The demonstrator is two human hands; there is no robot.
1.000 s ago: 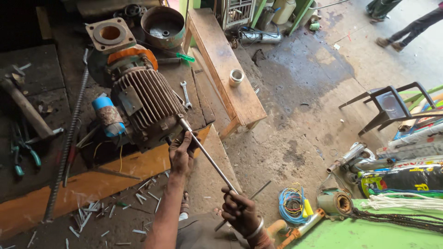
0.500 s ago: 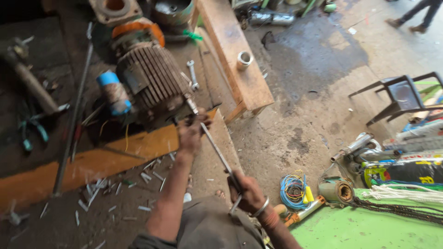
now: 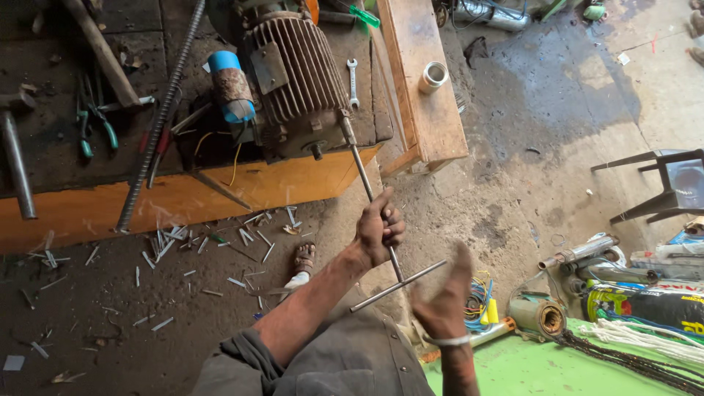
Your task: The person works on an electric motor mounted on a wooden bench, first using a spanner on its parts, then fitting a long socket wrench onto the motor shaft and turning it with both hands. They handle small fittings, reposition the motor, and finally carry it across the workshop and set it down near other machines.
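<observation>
Here the T-handle wrench [image 3: 370, 192] runs through the left hand [image 3: 378, 229] grip — right hand [image 3: 446, 304] open beside its crossbar

The motor [image 3: 293, 81] is running off the top edge, so its far end is not showing. The left hand [image 3: 379, 229] is covering a stretch of the T-wrench [image 3: 364, 178], and where the shaft's far tip is meeting the motor is too small to tell. The right hand [image 3: 444, 304] is blurring, its fingers indistinct; whether it is touching the crossbar [image 3: 396, 286] cannot be told. The chair [image 3: 664, 187] is being cut by the right edge. The foot [image 3: 302, 262] is half hiding behind the left forearm.
</observation>
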